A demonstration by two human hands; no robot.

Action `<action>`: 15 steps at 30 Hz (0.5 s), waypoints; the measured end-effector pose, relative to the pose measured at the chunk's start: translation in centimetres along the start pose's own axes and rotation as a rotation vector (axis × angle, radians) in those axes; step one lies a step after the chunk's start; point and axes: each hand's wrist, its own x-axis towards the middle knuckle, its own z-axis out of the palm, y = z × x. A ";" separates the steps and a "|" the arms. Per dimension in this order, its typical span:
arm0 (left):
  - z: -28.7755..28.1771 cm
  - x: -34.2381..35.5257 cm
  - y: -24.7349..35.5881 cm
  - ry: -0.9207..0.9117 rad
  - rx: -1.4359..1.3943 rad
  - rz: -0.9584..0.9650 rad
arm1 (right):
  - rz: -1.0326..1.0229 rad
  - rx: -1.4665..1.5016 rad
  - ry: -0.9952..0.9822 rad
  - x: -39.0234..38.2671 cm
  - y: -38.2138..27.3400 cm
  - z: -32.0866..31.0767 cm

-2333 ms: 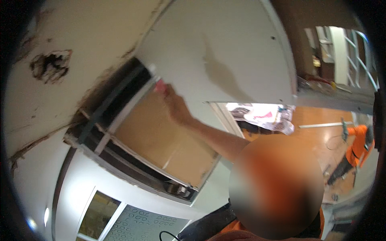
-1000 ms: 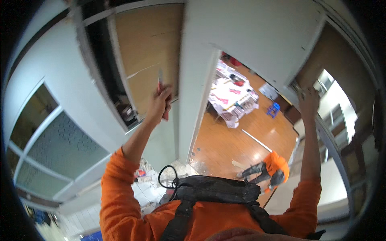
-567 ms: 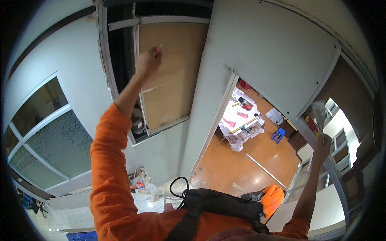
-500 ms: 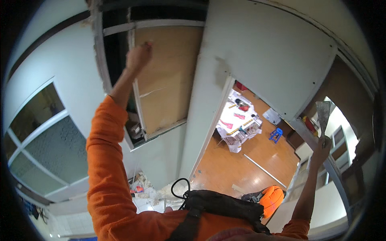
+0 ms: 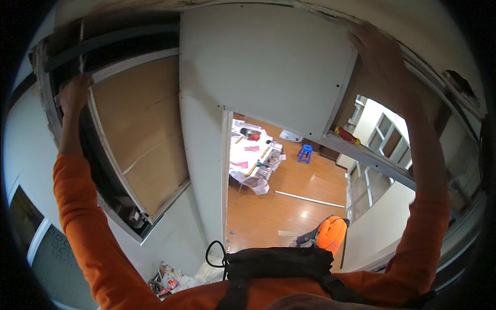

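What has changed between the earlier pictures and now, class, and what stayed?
The right hand has risen from the ledge to the upper right corner of the white panel; its scraper no longer shows, let go or hidden. The left hand has moved left off the tan board to the dark gap. The blue stool and white strip stayed put.

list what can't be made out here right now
All in the head view:
Left hand: its grip, hidden by its own back.
Right hand: fingertips, dim and blurred.
Co-worker: hands, hidden by the bent body or black bag.
Patterned window: cut off by the dark rim.
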 end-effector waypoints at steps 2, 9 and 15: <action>0.6 0.1 -1.8 0.084 -0.014 0.004 | -0.022 -0.071 -0.048 6.2 -2.0 -0.7; 1.0 -1.3 -0.3 0.092 0.112 -0.054 | -0.144 -0.231 -0.045 15.2 -5.9 6.4; 4.1 -0.8 -3.3 0.192 0.155 -0.013 | -0.125 -0.261 0.076 16.7 -8.1 8.7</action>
